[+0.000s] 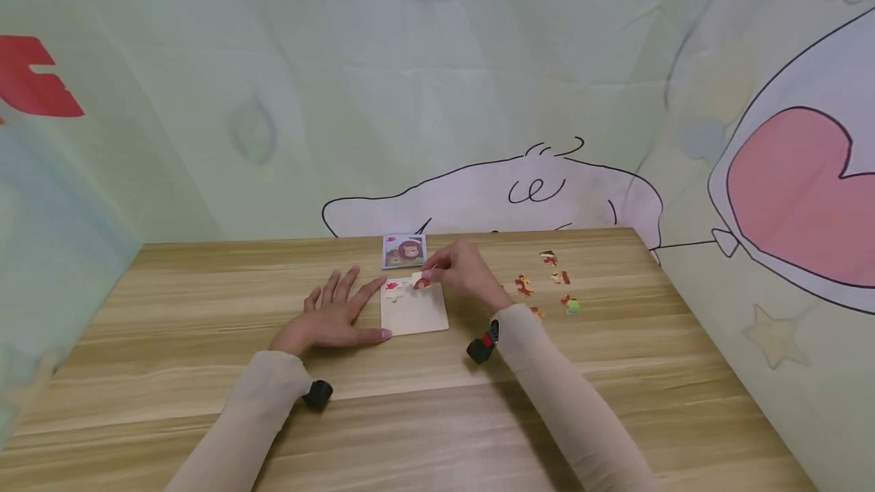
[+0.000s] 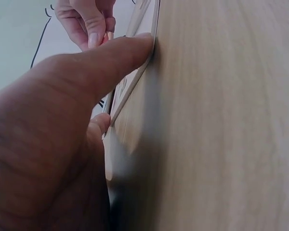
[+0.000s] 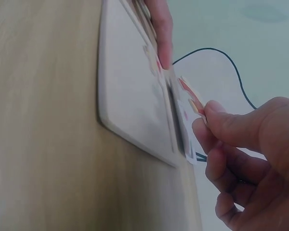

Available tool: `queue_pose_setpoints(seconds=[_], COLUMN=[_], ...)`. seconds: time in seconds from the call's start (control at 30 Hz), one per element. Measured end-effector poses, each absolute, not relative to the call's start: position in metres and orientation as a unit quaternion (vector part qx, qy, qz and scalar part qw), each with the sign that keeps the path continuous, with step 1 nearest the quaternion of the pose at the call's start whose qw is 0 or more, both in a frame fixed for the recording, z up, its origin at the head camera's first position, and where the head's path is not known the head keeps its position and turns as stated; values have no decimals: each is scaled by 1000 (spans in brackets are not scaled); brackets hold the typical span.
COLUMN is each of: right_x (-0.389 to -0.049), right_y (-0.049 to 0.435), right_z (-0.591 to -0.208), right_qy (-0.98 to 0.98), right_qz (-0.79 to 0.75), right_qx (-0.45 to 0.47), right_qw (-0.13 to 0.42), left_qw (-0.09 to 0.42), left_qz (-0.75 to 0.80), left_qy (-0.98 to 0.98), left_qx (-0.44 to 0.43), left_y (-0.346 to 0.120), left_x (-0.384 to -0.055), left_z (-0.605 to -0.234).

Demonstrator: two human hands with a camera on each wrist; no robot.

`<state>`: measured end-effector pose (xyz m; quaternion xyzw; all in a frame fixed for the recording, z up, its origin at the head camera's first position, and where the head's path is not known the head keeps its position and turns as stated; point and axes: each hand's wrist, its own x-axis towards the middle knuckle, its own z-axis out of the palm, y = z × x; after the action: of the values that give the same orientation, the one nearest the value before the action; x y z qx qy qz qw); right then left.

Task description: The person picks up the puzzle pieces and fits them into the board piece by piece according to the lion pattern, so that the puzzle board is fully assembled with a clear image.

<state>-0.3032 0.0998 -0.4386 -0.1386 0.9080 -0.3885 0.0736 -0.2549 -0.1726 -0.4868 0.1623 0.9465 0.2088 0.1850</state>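
My right hand (image 1: pixel 466 272) pinches a red and cream jigsaw piece (image 3: pixel 191 96) between thumb and forefinger, above the top right part of a pale puzzle board (image 1: pixel 414 316). In the board's top left corner lies a puzzle piece with a pink print (image 1: pixel 393 287). My left hand (image 1: pixel 336 315) rests flat beside the board with fingers spread. Its thumb (image 2: pixel 130 50) touches the board's near left corner, and its forefinger reaches the upper left edge. Just behind the board lies a picture card (image 1: pixel 404 251) showing a lion.
Several loose jigsaw pieces (image 1: pixel 524 285) lie scattered on the wooden table (image 1: pixel 205 370) to the right of my right hand. One has a green part (image 1: pixel 571 305). A printed cloth wall (image 1: pixel 307 97) rises behind the table's far edge.
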Motion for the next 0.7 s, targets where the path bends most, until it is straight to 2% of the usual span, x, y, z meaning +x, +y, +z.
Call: queue_pose_setpoints(seconds=[0.7], right_x=[-308], right_y=[84], right_z=[-453], right_qy=[912], right_qz=[-374], right_qx=[-138], right_qw=[97], left_qw=[184], left_qz=[215], left_qy=[946], left_qx=[160], left_y=[-172], left_x=[-254], left_z=[-486])
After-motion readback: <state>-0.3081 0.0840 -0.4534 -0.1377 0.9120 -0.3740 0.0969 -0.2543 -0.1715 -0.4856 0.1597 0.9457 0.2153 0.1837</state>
